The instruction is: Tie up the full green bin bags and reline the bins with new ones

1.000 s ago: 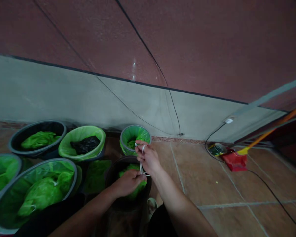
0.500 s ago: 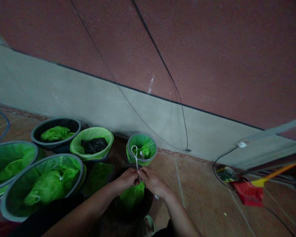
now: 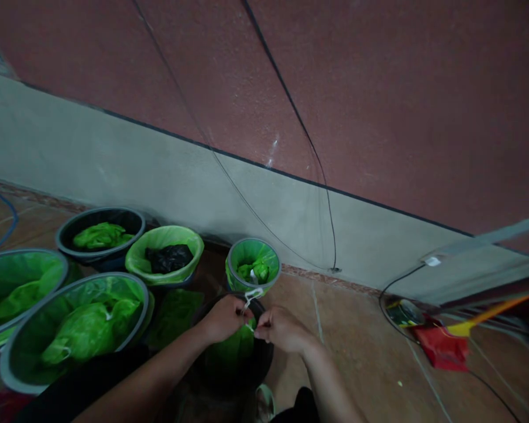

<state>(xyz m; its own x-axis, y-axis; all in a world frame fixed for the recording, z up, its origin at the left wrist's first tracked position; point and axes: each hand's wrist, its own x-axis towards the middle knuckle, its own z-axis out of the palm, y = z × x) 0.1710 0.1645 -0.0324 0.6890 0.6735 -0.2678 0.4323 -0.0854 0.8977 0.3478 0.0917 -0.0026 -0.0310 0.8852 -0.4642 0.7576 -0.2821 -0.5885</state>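
My left hand (image 3: 226, 318) is closed in a pinch around a white string (image 3: 253, 294), whose loop sticks up beyond the fingers. My right hand (image 3: 283, 329) faces it a little to the right, thumb and finger pinched on another short end of the string. Between and below both hands, the gathered neck of a green plastic bag (image 3: 230, 352) shows. This bag sits inside a dark bin (image 3: 265, 359) in front of me. Part of the bag and the bin's near side are in shadow.
Against the wall stands a small bin (image 3: 233, 258) lined in green. To the left are several tubs, including a grey-rimmed tub (image 3: 145, 305) and a green-lined bin (image 3: 198, 249) with a black bag (image 3: 169, 258). A red dustpan (image 3: 443, 348) lies right, near a cable (image 3: 381, 299).
My hands have moved apart slightly, the right one to the right with a string end. The string's tall upright loop has dropped lower beside the left fingers.
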